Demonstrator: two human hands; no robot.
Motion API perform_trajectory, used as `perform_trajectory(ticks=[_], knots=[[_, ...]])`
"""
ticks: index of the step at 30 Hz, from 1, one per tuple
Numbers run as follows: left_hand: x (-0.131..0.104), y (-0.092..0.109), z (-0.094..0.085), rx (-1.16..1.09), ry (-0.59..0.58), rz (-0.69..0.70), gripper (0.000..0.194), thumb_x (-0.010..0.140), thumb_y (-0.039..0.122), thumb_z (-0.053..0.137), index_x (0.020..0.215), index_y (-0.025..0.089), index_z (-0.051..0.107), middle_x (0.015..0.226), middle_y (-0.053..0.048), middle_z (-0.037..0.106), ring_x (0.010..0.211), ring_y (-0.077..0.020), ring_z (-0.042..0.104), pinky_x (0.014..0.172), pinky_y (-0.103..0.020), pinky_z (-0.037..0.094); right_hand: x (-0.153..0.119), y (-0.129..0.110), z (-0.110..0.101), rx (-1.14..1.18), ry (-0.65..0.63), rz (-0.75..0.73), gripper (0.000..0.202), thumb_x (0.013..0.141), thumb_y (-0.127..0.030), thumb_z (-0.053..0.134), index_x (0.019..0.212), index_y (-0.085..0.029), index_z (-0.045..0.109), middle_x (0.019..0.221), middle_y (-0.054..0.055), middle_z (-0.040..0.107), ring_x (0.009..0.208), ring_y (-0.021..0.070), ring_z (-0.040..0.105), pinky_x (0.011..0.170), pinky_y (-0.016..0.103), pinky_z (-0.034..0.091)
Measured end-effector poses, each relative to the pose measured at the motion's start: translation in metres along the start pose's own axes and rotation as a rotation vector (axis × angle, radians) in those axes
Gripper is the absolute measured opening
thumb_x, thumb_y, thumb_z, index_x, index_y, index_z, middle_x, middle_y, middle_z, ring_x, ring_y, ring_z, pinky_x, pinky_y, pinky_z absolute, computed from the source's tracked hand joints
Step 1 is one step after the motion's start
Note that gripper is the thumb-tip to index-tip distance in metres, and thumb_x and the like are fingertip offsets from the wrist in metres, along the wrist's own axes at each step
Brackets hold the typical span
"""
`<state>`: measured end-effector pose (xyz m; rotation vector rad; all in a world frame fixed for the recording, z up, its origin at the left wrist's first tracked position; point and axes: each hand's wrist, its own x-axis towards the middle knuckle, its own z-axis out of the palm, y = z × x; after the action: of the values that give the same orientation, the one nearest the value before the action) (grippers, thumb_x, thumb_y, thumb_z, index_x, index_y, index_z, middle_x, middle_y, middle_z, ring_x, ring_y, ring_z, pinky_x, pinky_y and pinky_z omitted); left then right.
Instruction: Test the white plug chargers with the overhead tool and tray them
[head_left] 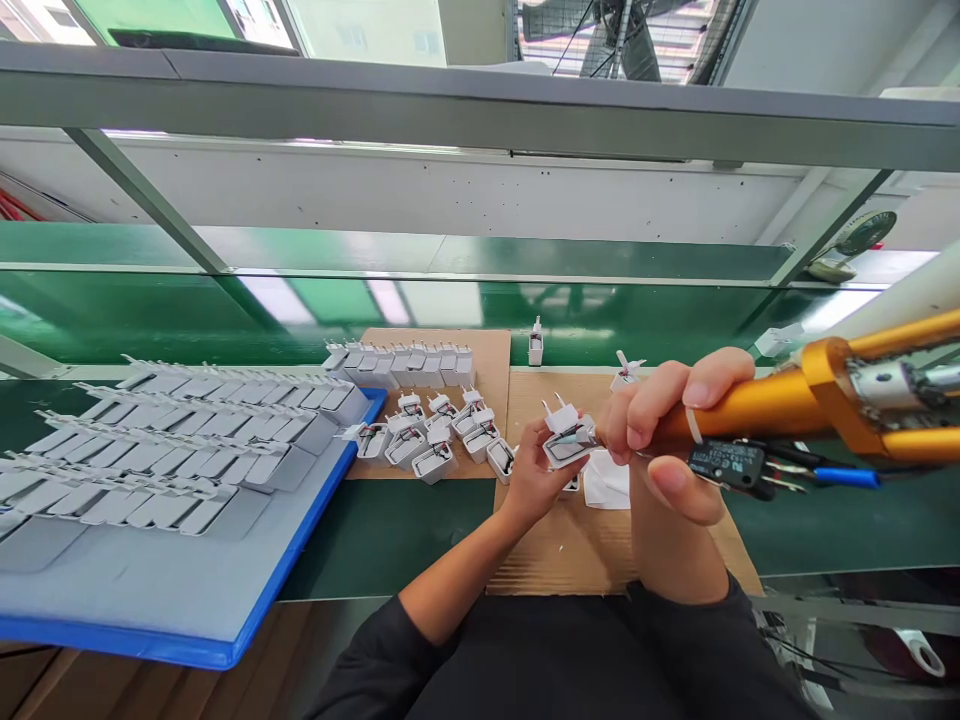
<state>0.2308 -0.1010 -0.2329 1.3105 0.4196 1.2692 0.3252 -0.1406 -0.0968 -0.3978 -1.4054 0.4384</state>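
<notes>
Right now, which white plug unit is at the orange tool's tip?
The white plug unit in the left hand; only it meets the orange tool. The other units sit unheld.

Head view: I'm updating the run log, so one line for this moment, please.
left hand: holds white plug | right hand: grips orange tool, pointing at plug | blue-rimmed tray: rows of white pieces

A black top (555, 655), seemingly plain, has sleeves (386, 660) baring the forearms (465, 572).

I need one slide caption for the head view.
Left hand holding a white two-pin charger, right hand gripping an orange handheld tool whose tip is at the charger.
</notes>
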Motion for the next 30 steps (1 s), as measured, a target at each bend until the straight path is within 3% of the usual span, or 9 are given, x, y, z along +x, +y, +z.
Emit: perform_trajectory(ticks=[8, 12, 15, 18, 20, 25, 30], knots=[[-0.002, -0.003, -0.007, 0.230, 0.037, -0.001, 0.043, 0.072, 0.033, 0.075, 0.107, 0.020, 0.055, 0.100, -0.006, 0.064, 0.091, -0.0190, 0.063, 0.081, -0.032, 0.050, -0.001, -0.007, -0.003, 0.029, -0.026, 0.066, 0.035, 0.071, -0.031, 0.072, 0.096, -0.030, 0.048, 0.067, -0.004, 0.052, 0.046, 0.0124, 0.049, 0.035, 0.028, 0.040], [0.007, 0.006, -0.018, 0.420, 0.009, 0.007, 0.041, 0.072, 0.030, 0.073, 0.108, 0.021, 0.055, 0.102, -0.006, 0.064, 0.094, -0.0210, 0.062, 0.084, -0.034, 0.048, -0.002, -0.007, -0.006, 0.047, 0.010, 0.050, 0.041, 0.068, -0.047, 0.076, 0.096, -0.030, 0.051, 0.064, -0.004, 0.052, 0.044, 0.0135, 0.048, 0.034, 0.029, 0.039], [0.021, 0.019, -0.043, 0.566, 0.128, -0.024, 0.042, 0.074, 0.031, 0.070, 0.110, 0.020, 0.052, 0.106, -0.007, 0.063, 0.096, -0.0218, 0.062, 0.086, -0.035, 0.048, -0.004, -0.004, -0.012, 0.048, 0.032, 0.019, 0.048, 0.064, -0.057, 0.076, 0.096, -0.029, 0.053, 0.062, -0.004, 0.052, 0.041, 0.0125, 0.044, 0.032, 0.029, 0.036], [0.039, 0.038, -0.081, 0.773, 0.296, -0.060, 0.043, 0.074, 0.034, 0.067, 0.111, 0.021, 0.049, 0.110, -0.008, 0.062, 0.098, -0.0226, 0.060, 0.086, -0.035, 0.047, -0.005, 0.002, -0.025, 0.059, 0.050, -0.011, 0.046, 0.065, -0.056, 0.075, 0.096, -0.027, 0.056, 0.062, -0.004, 0.051, 0.040, 0.0116, 0.042, 0.028, 0.027, 0.034], [0.053, 0.050, -0.106, 0.946, 0.327, -0.126, 0.043, 0.074, 0.036, 0.066, 0.111, 0.022, 0.049, 0.112, -0.008, 0.061, 0.097, -0.0229, 0.059, 0.086, -0.035, 0.046, -0.005, 0.007, -0.034, 0.064, 0.060, -0.034, 0.045, 0.066, -0.055, 0.074, 0.095, -0.026, 0.057, 0.060, -0.004, 0.051, 0.039, 0.0113, 0.040, 0.026, 0.026, 0.032], [0.096, 0.056, -0.147, 1.221, 0.107, -0.366, 0.049, 0.071, 0.037, 0.066, 0.114, 0.022, 0.049, 0.115, -0.007, 0.062, 0.092, -0.0243, 0.060, 0.083, -0.037, 0.046, -0.007, 0.014, -0.051, 0.044, 0.073, -0.020, 0.047, 0.065, -0.061, 0.072, 0.093, -0.027, 0.057, 0.060, -0.004, 0.052, 0.036, 0.0104, 0.037, 0.025, 0.026, 0.030], [0.132, 0.043, -0.159, 1.293, -0.061, -0.420, 0.048, 0.067, 0.035, 0.068, 0.109, 0.020, 0.051, 0.120, -0.010, 0.062, 0.102, -0.0267, 0.059, 0.086, -0.036, 0.046, -0.012, 0.016, -0.060, 0.041, 0.077, 0.001, 0.048, 0.065, -0.061, 0.071, 0.095, -0.027, 0.055, 0.062, -0.004, 0.053, 0.038, 0.0114, 0.042, 0.028, 0.027, 0.031]])
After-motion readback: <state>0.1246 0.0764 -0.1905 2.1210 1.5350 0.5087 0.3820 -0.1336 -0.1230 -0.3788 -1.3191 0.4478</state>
